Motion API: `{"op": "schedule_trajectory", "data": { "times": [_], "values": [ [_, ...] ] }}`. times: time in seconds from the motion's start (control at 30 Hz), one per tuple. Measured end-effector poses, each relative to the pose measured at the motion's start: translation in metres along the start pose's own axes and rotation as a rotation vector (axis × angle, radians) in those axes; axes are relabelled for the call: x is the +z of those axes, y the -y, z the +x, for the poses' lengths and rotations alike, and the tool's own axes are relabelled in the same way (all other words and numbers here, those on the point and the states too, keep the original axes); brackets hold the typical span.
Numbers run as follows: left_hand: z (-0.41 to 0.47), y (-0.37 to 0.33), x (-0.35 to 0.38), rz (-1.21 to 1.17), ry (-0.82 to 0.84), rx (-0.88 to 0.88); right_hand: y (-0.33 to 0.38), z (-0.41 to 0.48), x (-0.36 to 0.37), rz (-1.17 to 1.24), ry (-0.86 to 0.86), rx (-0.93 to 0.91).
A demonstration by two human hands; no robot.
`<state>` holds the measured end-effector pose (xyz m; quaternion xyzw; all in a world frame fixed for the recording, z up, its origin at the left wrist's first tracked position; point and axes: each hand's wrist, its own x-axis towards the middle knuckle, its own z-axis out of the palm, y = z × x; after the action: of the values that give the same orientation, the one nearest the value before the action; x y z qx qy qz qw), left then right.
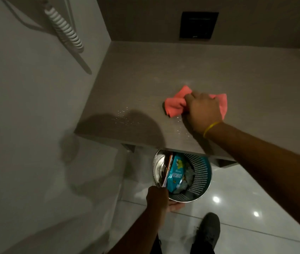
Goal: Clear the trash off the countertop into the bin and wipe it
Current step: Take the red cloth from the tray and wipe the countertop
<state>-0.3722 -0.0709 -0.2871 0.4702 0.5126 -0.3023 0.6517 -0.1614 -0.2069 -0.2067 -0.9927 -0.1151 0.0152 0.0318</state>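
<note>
My right hand [202,111] presses a crumpled pink cloth [175,105] onto the grey-brown countertop [145,74], near its front edge. Small white crumbs [123,117] lie scattered on the counter to the left of the cloth, with a few more just below it. My left hand [157,198] grips the near rim of a perforated metal bin [200,173], held below the counter's front edge. Inside the bin are a teal snack wrapper [177,174], a flat packet and crumpled paper.
A white wall runs along the left with a coiled white cord [64,27] hanging on it. A black panel [198,24] is set in the back wall. Glossy floor tiles [246,195] lie below, and my dark shoe [208,230] stands near the bin.
</note>
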Motion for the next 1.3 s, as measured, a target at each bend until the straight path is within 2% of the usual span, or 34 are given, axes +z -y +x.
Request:
{"op": "schedule_trajectory", "data": {
  "times": [0.2,0.27,0.33,0.4,0.53,0.67,0.77,0.9,1.0,1.17,1.3],
  "values": [
    [0.003,0.0,-0.007,-0.055,0.033,0.017,0.039,-0.113,0.002,-0.08,0.081,-0.188],
    [0.004,-0.001,-0.011,-0.064,0.029,-0.002,0.051,-0.147,0.006,-0.075,0.169,-0.202],
    [0.003,0.0,-0.018,-0.069,0.024,-0.033,0.06,-0.171,0.008,-0.032,0.339,-0.173],
    [0.006,0.003,-0.029,-0.079,0.046,-0.047,0.066,-0.178,0.002,0.059,0.369,-0.134],
    [0.008,-0.001,-0.057,-0.095,0.049,-0.085,0.083,-0.137,-0.028,0.229,0.207,-0.146],
    [0.014,-0.011,-0.083,-0.117,0.024,-0.059,0.107,-0.046,-0.067,0.161,-0.037,-0.162],
    [0.02,-0.022,-0.099,-0.14,0.001,-0.021,0.129,0.034,-0.07,0.121,-0.101,-0.162],
    [0.025,-0.036,-0.117,-0.191,-0.022,0.013,0.162,0.109,-0.044,0.074,-0.095,-0.132],
    [0.029,-0.047,-0.128,-0.198,0.001,0.066,0.178,0.129,-0.019,0.097,-0.01,-0.126],
    [0.025,-0.06,-0.137,-0.224,0.028,0.125,0.193,0.117,0.011,0.112,0.026,-0.152],
    [0.023,-0.066,-0.139,-0.233,0.052,0.125,0.2,0.072,0.019,0.099,0.049,-0.246]
  ]
}}
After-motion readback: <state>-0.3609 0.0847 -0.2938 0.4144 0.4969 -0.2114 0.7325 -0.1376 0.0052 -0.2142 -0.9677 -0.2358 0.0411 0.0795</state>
